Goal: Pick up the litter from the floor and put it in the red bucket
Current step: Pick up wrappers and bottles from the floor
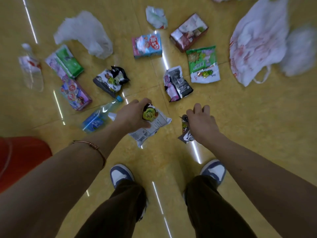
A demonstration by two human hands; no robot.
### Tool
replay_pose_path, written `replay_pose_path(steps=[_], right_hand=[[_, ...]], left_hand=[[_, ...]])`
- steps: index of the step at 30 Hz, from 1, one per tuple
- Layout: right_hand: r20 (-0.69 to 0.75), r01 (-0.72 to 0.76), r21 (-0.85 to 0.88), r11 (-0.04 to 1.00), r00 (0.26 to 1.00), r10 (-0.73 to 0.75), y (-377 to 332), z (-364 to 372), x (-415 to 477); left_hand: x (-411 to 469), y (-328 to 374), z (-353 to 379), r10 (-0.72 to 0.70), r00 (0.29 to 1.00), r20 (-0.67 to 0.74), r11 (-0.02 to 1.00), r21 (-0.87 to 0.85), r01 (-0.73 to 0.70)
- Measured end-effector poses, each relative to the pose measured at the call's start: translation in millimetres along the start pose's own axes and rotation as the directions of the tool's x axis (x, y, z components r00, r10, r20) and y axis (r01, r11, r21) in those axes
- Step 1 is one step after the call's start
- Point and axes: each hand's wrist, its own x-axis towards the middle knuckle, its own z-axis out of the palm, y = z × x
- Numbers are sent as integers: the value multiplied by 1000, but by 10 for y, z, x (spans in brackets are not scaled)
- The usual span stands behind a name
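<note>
Hands: your left hand [133,116] grips a white snack packet [154,125] near its top; your right hand [201,121] is curled round a crumpled dark wrapper [186,133]. Both are full.
Lift: cannot tell whether either piece is clear of the floor [257,126].
Bucket: red bucket [22,158] at the lower left edge of the frame, beside your left forearm, only partly in view.
Step (judged): carry both pieces left and drop them in.
Method: firm up the left grip first, since the packet hangs loose below your fingers. Let go only once each hand is over the bucket mouth.
Risk: the right hand must cross your body, and light film may drift wide.
Litter on floor: water bottle [101,115] just left of the left hand; cartons, wrappers and plastic bags across the upper frame.
</note>
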Motion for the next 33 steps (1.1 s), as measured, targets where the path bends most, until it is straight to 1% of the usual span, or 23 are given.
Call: replay_pose_path(steps=[3,6,7,9,11,14,17,20,22,25,29,33], right_hand=[[-69,20,43,999,997,-17,121,-798,-281],[-64,57,115,992,997,-50,183,-1657,-522],[-73,79,141,987,995,-70,195,-1934,-602],[-146,147,156,977,981,-124,204,-2446,-791],[-225,205,80,975,957,-183,201,-2908,-1023],[-291,275,-26,961,918,-270,169,-3575,-1416],[-377,345,-106,933,854,-359,125,-4190,-1753],[-409,401,-164,901,804,-432,48,-4767,-2074],[-428,418,-205,885,775,-465,-52,-5117,-2284],[-480,440,-246,864,719,-503,-270,-5554,-2584],[-528,478,-312,821,631,-568,-660,-5978,-3034],[-533,489,-380,785,578,-618,-1140,-6149,-3469]], left_hand=[[-416,281,-575,34,998,-57,996,-83,-39],[-825,563,-1165,49,987,-153,986,-148,-72],[-968,657,-1356,42,980,-195,981,-179,-78],[-1268,848,-1737,8,959,-283,970,-231,-77],[-1590,1038,-2103,-25,944,-329,972,-230,-55],[-2109,1323,-2628,-23,923,-384,982,-180,-50],[-2585,1580,-3075,-26,894,-448,982,-178,-61],[-3047,1779,-3425,-35,852,-522,980,-187,-75],[-3379,1854,-3599,-46,810,-584,985,-163,-61],[-3874,1875,-3790,-74,729,-680,990,-138,-29],[-4549,1746,-3995,-104,678,-728,985,-170,-32],[-5279,1488,-4093,-111,613,-783,992,-126,18]])
